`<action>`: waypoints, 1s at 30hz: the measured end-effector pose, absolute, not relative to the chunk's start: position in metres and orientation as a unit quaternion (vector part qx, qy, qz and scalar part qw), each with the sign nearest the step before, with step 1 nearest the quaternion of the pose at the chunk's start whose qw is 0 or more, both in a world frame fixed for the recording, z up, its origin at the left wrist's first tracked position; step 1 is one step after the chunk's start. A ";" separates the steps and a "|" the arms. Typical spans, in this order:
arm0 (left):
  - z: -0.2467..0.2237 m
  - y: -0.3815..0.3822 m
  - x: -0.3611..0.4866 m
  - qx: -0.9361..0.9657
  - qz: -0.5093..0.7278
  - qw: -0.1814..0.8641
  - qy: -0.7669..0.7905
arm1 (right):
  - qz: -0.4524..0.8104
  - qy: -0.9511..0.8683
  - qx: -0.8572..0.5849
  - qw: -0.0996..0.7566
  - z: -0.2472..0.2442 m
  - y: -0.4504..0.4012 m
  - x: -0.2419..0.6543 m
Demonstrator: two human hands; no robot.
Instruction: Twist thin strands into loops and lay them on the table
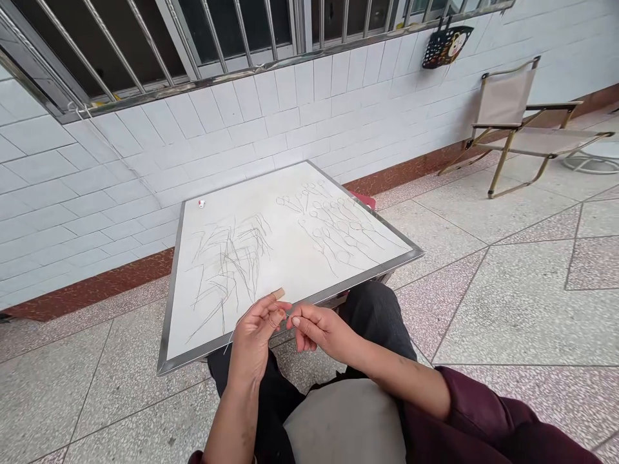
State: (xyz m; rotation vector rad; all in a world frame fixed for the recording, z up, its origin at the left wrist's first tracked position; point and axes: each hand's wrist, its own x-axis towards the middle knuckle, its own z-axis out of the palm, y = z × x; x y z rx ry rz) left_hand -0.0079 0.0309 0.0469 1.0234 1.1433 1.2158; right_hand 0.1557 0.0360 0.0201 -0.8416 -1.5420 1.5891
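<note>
My left hand (255,330) is closed in a pinch on a thin wire-like strand (229,342), whose loose end sticks out below the wrist side. Tan tape wraps one of its fingertips. Close beside it, my right hand (320,327) pinches the same strand between thumb and forefinger, fingers curled. Both hands are over the near edge of a white table (285,270) with a grey metal rim. Loose dark strands (227,258), long and bent, lie in a tangled spread on the left. To the right are several strands with looped ends (341,225), laid in rows.
A small white and red object (202,203) sits at the table's far left corner. The table stands against a white tiled wall (232,148) below a barred window. A black basket (445,46) hangs there. A folding chair (512,122) stands at the right. Something red (363,200) shows behind the table.
</note>
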 end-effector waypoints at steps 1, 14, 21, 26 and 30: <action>0.048 0.031 -0.008 0.426 0.522 0.557 0.485 | 0.614 -0.609 -0.335 0.373 0.021 0.035 0.156; 0.056 0.034 -0.012 0.294 0.668 0.516 0.448 | 0.618 -0.635 -0.299 0.355 0.019 0.025 0.161; 0.056 0.038 -0.024 0.265 0.696 0.501 0.442 | 0.655 -0.611 -0.272 0.352 0.012 0.025 0.172; 0.056 0.037 -0.023 0.272 0.690 0.510 0.436 | 0.634 -0.581 -0.310 0.405 0.018 0.033 0.173; 0.054 0.034 -0.018 0.290 0.677 0.521 0.431 | 0.624 -0.613 -0.320 0.364 0.025 0.031 0.167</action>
